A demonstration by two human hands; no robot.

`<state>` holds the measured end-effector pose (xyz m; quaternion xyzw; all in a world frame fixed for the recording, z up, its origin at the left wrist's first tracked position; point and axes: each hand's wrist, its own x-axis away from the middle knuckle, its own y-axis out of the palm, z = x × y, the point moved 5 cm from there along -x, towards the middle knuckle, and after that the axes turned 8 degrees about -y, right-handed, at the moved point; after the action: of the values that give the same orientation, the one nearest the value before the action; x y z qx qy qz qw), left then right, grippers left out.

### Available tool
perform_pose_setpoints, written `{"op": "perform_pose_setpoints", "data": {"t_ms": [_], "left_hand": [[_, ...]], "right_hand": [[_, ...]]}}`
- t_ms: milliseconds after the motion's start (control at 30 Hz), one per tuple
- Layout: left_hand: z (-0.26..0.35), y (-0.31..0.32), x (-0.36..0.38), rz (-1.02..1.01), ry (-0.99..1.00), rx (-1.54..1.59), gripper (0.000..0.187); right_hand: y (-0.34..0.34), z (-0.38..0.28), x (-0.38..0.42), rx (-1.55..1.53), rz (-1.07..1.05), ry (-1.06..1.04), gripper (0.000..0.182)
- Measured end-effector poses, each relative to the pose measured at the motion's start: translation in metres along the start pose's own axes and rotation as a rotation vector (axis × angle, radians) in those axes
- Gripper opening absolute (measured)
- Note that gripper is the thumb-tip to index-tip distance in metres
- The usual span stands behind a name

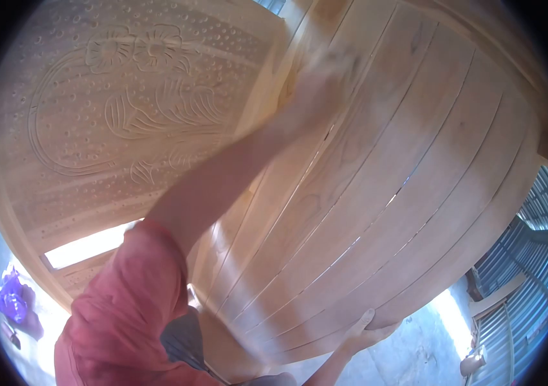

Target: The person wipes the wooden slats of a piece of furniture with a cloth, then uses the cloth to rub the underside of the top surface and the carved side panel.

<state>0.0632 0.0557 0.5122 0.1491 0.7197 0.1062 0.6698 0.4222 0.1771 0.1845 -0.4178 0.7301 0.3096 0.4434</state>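
Note:
A slatted wooden bench [383, 193] with a pale, smooth surface fills the middle and right of the view. Beside it on the left stands a wooden panel [68, 122] with carved flowers, leaves and small dimples. My left arm, in a red sleeve, stretches across the panel's side. At its end, my left hand [332, 67] lies over the upper slats, smeared by motion; its fingers and anything under them cannot be made out. Lower down, my right hand [370, 333] grips the bench's near edge, thumb against the wood and fingers partly hidden.
A purple plastic bag [10, 297] lies on the sunlit floor at lower left. Corrugated metal sheeting [538, 264] stands at right, with a wooden board [499, 294] against it. Pale concrete floor [409, 350] shows below the bench. A rectangular slot [90, 248] pierces the carved panel.

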Motion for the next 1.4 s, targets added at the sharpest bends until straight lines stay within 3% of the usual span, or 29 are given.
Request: {"op": "perform_pose_setpoints", "data": {"t_ms": [33,133,233,300,367,400,467,500,533,567,600,633,667,733,833,900,933,967,1033,1133,1200,1267,1367,1400], "left_hand": [[0.005,-0.017,0.041,-0.027,-0.109,0.048,0.019],[0.022,-0.045,0.085,0.017,-0.024,0.170,0.021],[-0.005,-0.010,0.012,-0.067,0.044,-0.136,0.015],[-0.024,0.020,-0.077,-0.289,-0.211,-0.277,0.016],[-0.045,0.031,-0.113,0.231,-0.016,-0.135,0.028],[-0.042,0.024,-0.097,0.220,-0.023,-0.145,0.028],[-0.014,0.000,-0.037,0.006,-0.045,-0.044,0.012],[-0.012,-0.014,0.006,-0.080,-0.127,-0.083,0.012],[0.005,-0.040,0.049,0.009,-0.151,-0.063,0.013],[0.013,-0.057,0.101,-0.119,-0.187,-0.146,0.020],[0.014,-0.071,0.161,-0.085,-0.165,-0.194,0.026],[0.016,-0.093,0.214,-0.085,-0.243,-0.125,0.020],[0.020,-0.106,0.218,-0.085,-0.232,-0.123,0.020],[0.018,-0.109,0.208,-0.203,-0.473,-0.051,0.020],[-0.002,-0.065,0.096,-0.053,-0.262,-0.002,0.021],[-0.011,-0.034,0.009,-0.080,-0.262,0.006,0.019],[-0.025,-0.012,-0.025,0.049,-0.162,-0.002,0.020],[-0.026,0.004,-0.067,-0.068,-0.269,-0.197,0.022],[-0.045,0.051,-0.136,-0.033,-0.099,-0.330,0.022],[-0.048,0.045,-0.159,0.045,-0.073,-0.251,0.026],[-0.025,0.024,-0.117,-0.193,-0.348,-0.346,0.023],[-0.026,0.008,-0.056,0.069,-0.165,-0.108,0.022],[-0.027,0.010,-0.047,0.118,0.004,-0.063,0.021],[-0.016,0.016,-0.078,0.051,0.057,-0.191,0.018]], "right_hand": [[0.001,0.001,0.000,0.005,0.010,-0.016,0.089],[-0.003,0.007,0.004,0.045,0.008,-0.038,0.089],[-0.003,0.004,0.002,0.077,-0.003,-0.033,0.090],[-0.001,0.003,0.003,0.090,-0.007,-0.009,0.091],[-0.001,0.005,0.002,0.085,-0.004,-0.018,0.092],[0.000,0.004,0.002,0.087,-0.020,-0.014,0.092],[-0.001,0.003,0.002,0.086,0.009,-0.022,0.091],[-0.001,0.006,0.003,0.082,0.005,-0.019,0.091],[0.000,0.009,0.004,0.071,0.007,-0.026,0.090],[0.000,0.010,0.003,0.060,0.011,-0.034,0.089],[0.000,0.009,0.003,0.056,0.016,-0.035,0.089],[-0.001,0.009,0.003,0.081,0.005,-0.031,0.088],[-0.001,0.008,0.004,0.103,-0.001,-0.022,0.087],[-0.002,0.007,0.003,0.079,0.000,-0.042,0.086],[0.001,0.005,0.003,0.060,0.006,-0.058,0.084],[0.000,0.003,0.005,0.071,0.013,-0.057,0.083],[0.001,0.001,0.005,0.069,0.013,-0.053,0.084],[0.001,-0.001,0.004,0.069,0.012,-0.049,0.084],[0.001,-0.003,0.003,0.074,0.021,-0.053,0.085],[0.002,-0.002,-0.001,0.070,0.025,-0.048,0.087],[0.000,-0.003,-0.001,0.058,0.018,-0.032,0.088],[0.001,-0.006,-0.001,-0.026,0.030,-0.023,0.091],[0.000,0.002,0.004,0.077,0.036,-0.033,0.091],[-0.001,0.000,0.001,0.079,0.044,-0.041,0.091]]}}
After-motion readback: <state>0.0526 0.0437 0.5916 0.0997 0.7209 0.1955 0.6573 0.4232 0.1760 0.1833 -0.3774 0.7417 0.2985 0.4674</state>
